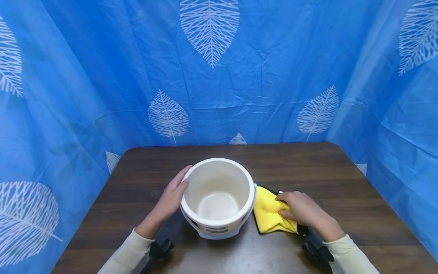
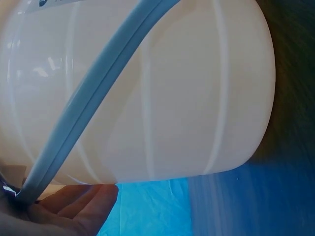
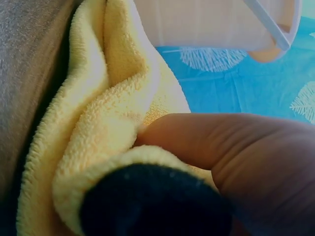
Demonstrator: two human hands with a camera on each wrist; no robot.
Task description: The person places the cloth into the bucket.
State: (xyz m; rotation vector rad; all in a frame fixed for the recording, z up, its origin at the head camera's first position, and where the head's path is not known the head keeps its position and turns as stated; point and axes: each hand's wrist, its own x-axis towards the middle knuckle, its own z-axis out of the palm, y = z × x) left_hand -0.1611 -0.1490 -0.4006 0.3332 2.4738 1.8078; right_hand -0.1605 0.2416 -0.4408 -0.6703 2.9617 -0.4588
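Your L hand (image 1: 170, 198) angles fwd, fingers (image 2: 98, 207) approx. straight, thumb (image 1: 183, 186) apart; your R hand (image 1: 303, 209) slants inward, back up, fingers bent in a pinch. Both forearms (image 1: 127, 251) converge fwd.

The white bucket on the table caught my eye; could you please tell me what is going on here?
A person's left hand rests against the side of the white bucket, which stands upright on the dark table. Their right hand pinches the yellow cloth, which lies on the table beside the bucket.
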